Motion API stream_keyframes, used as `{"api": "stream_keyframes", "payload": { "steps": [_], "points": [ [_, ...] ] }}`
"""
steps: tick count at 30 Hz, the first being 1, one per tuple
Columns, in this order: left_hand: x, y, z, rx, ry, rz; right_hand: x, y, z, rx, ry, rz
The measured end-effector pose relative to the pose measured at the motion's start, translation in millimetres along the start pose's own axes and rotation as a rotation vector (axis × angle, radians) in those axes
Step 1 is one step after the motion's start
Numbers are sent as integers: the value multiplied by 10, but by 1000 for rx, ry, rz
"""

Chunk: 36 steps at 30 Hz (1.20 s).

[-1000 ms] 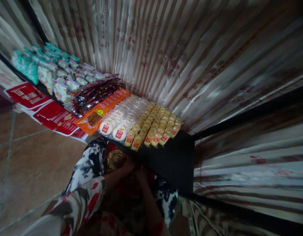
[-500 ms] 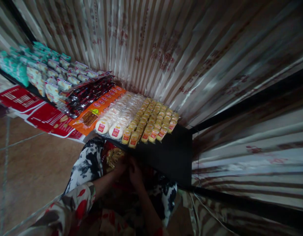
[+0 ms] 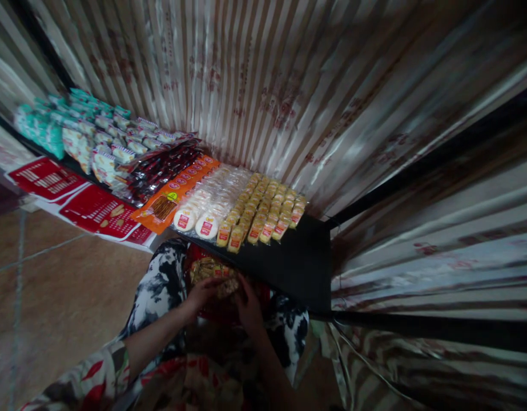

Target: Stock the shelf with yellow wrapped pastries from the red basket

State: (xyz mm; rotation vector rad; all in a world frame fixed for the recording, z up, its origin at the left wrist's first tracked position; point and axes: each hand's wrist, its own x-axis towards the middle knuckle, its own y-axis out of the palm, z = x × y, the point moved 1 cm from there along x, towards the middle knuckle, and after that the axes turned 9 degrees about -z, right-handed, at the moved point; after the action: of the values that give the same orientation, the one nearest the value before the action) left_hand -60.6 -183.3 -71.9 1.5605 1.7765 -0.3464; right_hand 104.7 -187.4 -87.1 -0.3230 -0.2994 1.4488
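My left hand (image 3: 200,295) and my right hand (image 3: 248,305) meet low in the view, just below the front edge of a black shelf (image 3: 304,268). Between them is a red bag (image 3: 218,285) holding small gold-brown wrapped snacks, resting in my lap. Both hands curl around the snack packets at the bag's mouth. It is dim there, so the exact grip is hard to make out. On the shelf above lie rows of yellow snack packs (image 3: 265,211) and round white packs (image 3: 203,211).
Further left on the shelf are an orange pack (image 3: 173,194), dark red packets (image 3: 160,168), white packs and teal packs (image 3: 40,120). Red printed signs (image 3: 89,208) hang off the shelf front. A striped curtain (image 3: 289,85) backs the shelf; brown tiled floor lies left.
My hands have spread slightly and moved lower, and the gold-wrapped snacks in the red bag now show more. The view has shifted a little.
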Motion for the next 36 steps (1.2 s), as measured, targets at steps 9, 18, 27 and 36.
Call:
{"api": "stream_keyframes", "payload": {
  "steps": [9, 18, 27, 36],
  "points": [
    [-173, 247, -302, -16, -102, 59, 28, -436, 366, -31, -118, 69],
    [-164, 532, -335, -52, -97, 172, 149, -700, 356, -12, 4, -63],
    [-262, 863, -567, -107, -91, 236, 153, -777, 401, 162, 205, -193],
    [-141, 1203, -582, 325, 281, 208, 159, -920, 379, -140, 164, -220]
  ]
}}
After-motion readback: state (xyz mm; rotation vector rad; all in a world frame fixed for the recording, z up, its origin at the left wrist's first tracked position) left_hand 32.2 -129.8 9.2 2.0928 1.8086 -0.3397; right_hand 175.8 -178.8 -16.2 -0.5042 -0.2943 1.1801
